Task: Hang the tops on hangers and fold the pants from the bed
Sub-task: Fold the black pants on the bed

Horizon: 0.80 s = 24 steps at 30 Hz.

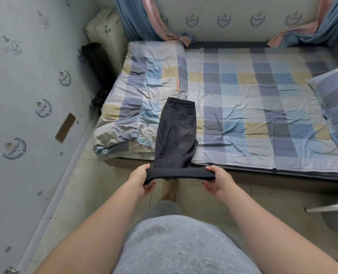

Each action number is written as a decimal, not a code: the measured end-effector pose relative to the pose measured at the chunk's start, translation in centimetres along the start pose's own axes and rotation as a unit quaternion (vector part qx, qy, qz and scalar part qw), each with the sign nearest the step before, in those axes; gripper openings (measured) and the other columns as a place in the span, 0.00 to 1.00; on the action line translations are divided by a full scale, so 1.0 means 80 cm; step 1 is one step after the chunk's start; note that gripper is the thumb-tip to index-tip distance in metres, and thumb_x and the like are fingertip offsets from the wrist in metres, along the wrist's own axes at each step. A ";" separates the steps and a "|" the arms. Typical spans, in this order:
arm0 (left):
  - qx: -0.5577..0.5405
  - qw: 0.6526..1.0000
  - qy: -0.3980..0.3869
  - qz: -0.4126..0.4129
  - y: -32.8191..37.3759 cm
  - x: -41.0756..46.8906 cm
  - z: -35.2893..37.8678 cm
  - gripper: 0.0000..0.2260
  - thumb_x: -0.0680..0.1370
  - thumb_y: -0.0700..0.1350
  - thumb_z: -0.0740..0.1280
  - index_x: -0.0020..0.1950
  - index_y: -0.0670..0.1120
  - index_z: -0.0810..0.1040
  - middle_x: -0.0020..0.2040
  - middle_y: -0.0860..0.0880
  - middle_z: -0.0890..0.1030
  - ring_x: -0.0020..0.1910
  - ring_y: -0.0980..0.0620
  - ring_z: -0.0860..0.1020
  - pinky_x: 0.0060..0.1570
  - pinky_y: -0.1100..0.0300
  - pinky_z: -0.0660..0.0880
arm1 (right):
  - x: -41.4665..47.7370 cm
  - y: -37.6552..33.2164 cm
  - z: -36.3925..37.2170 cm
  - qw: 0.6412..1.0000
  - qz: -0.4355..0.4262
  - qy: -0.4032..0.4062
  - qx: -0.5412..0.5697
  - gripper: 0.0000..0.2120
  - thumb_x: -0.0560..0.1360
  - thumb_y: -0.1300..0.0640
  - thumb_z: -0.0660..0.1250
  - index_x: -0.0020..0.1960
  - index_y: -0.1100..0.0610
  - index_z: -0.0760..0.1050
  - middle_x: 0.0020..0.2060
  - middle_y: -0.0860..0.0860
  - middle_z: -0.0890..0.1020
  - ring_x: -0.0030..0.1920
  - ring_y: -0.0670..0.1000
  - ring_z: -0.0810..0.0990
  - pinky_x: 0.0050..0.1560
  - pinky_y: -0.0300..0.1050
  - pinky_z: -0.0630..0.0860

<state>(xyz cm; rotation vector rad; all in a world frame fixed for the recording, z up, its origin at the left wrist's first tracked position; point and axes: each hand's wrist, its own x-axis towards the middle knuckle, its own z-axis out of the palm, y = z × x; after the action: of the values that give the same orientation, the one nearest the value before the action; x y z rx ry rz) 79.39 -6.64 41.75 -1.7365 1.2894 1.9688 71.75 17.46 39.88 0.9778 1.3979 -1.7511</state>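
My left hand (pixel 142 179) and right hand (pixel 218 180) grip the folded leg end of the dark charcoal denim pants (pixel 176 131) at 9 and 3 o'clock. The waist points to 12 o'clock on the blue-checked bed (pixel 253 99).

Pants (pixel 176 131): dark matt cloth, faded and denim-like, sheet (pixel 243 99): checked cloth, matt, creased, quilt (pixel 136 95): same checked cloth, rumpled, curtains (pixel 140 18): soft matt cloth, wall (pixel 25 86): printed wallpaper, matt, floor (pixel 81 186): smooth, slight sheen
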 end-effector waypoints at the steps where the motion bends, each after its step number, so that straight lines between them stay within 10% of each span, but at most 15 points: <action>1: -0.020 1.000 -0.013 -0.003 0.022 0.010 0.011 0.11 0.78 0.51 0.70 0.53 0.45 0.76 0.45 0.43 0.78 0.30 0.50 0.77 0.25 0.61 0.76 | 0.011 -0.020 0.012 1.000 -0.006 -0.003 -0.001 0.05 0.76 0.56 0.70 0.50 0.55 0.76 0.45 0.54 0.78 0.39 0.53 0.81 0.35 0.45 0.76; 6: -0.081 0.995 -0.059 -0.014 0.142 0.066 0.070 0.11 0.78 0.52 0.71 0.51 0.45 0.75 0.44 0.44 0.79 0.20 0.53 0.77 0.26 0.60 0.79 | 0.076 -0.126 0.074 1.000 -0.028 0.007 0.004 0.07 0.77 0.54 0.69 0.53 0.55 0.75 0.52 0.56 0.78 0.43 0.52 0.82 0.37 0.47 0.77; 24: 0.015 0.991 -0.106 -0.080 0.480 0.397 0.304 0.10 0.82 0.50 0.62 0.55 0.46 0.78 0.40 0.50 0.80 0.36 0.54 0.78 0.43 0.57 0.73 | 0.426 -0.412 0.253 0.993 0.033 0.116 0.012 0.04 0.77 0.53 0.68 0.48 0.54 0.77 0.40 0.53 0.78 0.37 0.50 0.81 0.38 0.47 0.78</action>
<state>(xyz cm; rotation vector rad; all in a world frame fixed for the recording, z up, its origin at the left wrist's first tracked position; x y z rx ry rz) 28.19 -23.83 29.28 -1.5166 1.0676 1.9697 23.91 1.93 28.33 1.2587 1.4706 -1.6491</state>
